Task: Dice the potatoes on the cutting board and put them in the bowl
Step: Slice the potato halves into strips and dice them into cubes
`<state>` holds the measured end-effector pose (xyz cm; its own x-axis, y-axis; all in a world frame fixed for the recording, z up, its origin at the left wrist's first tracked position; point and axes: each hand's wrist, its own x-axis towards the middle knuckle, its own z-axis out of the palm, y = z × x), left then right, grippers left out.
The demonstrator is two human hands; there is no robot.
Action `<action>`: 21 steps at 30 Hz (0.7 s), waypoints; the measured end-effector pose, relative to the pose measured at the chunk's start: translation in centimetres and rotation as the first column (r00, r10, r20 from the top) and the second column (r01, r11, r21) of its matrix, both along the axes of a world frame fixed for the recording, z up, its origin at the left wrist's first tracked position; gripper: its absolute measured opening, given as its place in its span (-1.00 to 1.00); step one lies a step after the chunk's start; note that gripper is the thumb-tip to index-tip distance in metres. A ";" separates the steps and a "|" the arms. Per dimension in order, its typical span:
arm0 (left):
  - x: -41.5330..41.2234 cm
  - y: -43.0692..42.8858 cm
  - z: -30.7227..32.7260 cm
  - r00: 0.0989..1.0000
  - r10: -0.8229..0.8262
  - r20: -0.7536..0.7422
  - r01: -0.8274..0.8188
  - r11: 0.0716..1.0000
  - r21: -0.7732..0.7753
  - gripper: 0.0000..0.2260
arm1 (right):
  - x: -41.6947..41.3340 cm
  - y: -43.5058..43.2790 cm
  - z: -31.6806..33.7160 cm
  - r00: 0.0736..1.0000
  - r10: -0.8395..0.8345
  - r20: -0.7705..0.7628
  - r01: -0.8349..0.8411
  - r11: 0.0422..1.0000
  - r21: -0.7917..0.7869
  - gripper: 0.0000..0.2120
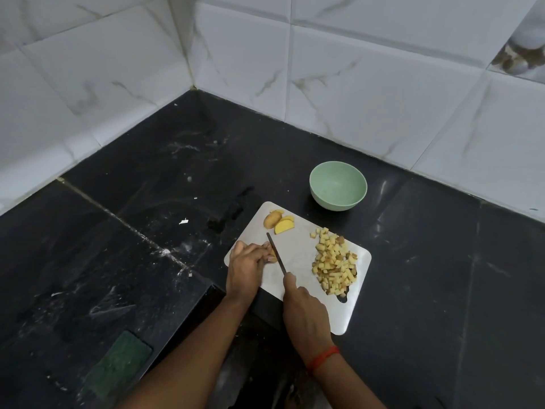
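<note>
The dark stone surface (413,276) carries a pale cutting board (298,252). A green bowl (324,199) stands just beyond the board's far edge. On the board's left part, the left hand (246,267) curls over a potato piece (272,258). At its middle, the right hand (305,311) grips a knife (275,256). Diced potato (334,261) heaps its right side, and wedges (278,221) lie at its far-left corner.

The bowl (338,185) is pale green, the cutting board (298,255) off-white, the diced potato (334,262) pale yellow with brown skin bits. The counter (427,261) is black with whitish streaks, the wall tiles (368,84) white with grey-brown veins.
</note>
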<state>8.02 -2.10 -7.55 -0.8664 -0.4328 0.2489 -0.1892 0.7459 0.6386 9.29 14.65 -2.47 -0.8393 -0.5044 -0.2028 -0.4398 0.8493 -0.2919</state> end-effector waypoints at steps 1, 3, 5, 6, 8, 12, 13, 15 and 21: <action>0.0 -0.1 0.0 1.000 0.002 -0.004 -0.002 1.000 0.013 -0.90 | 0.1 0.0 0.1 1.000 0.000 0.006 0.000 1.000 0.010 -0.64; 0.0 -0.1 0.0 1.000 0.002 -0.002 -0.002 0.999 0.032 -0.91 | 0.1 -0.3 0.2 1.000 0.000 0.022 0.000 1.000 0.019 -0.62; -0.1 -0.3 0.0 1.000 -0.003 -0.001 0.003 0.999 0.042 -0.92 | -0.3 -1.0 0.4 1.000 0.003 0.023 -0.004 1.000 0.023 -0.61; -0.1 -0.4 -0.1 1.000 -0.005 -0.001 0.005 0.999 0.044 -0.93 | -0.8 -1.5 0.4 1.000 0.007 0.020 -0.008 1.000 0.023 -0.61; -0.1 -0.5 -0.3 1.000 -0.007 0.002 0.007 1.000 0.029 -0.94 | -2.0 -2.5 0.2 1.000 0.020 0.005 -0.020 1.000 0.019 -0.61; 0.1 -0.3 0.0 0.998 0.056 0.021 -0.054 0.995 -0.082 -0.96 | -3.5 -3.5 0.0 0.999 0.050 -0.016 -0.050 0.998 0.028 -0.62; 0.1 -0.1 0.0 0.996 0.077 0.034 -0.072 0.989 -0.131 -0.96 | -3.4 -3.3 0.1 0.998 0.055 -0.017 -0.055 0.998 0.034 -0.61; 0.1 0.2 0.1 0.993 0.107 0.052 -0.095 0.975 -0.199 -0.96 | -2.6 -2.2 0.0 0.998 0.064 -0.003 -0.063 0.997 0.044 -0.60; 0.0 0.0 -0.2 0.995 0.093 0.029 -0.088 0.985 -0.146 -0.93 | 3.0 3.1 -1.2 0.995 0.099 0.010 -0.099 0.989 0.111 -0.59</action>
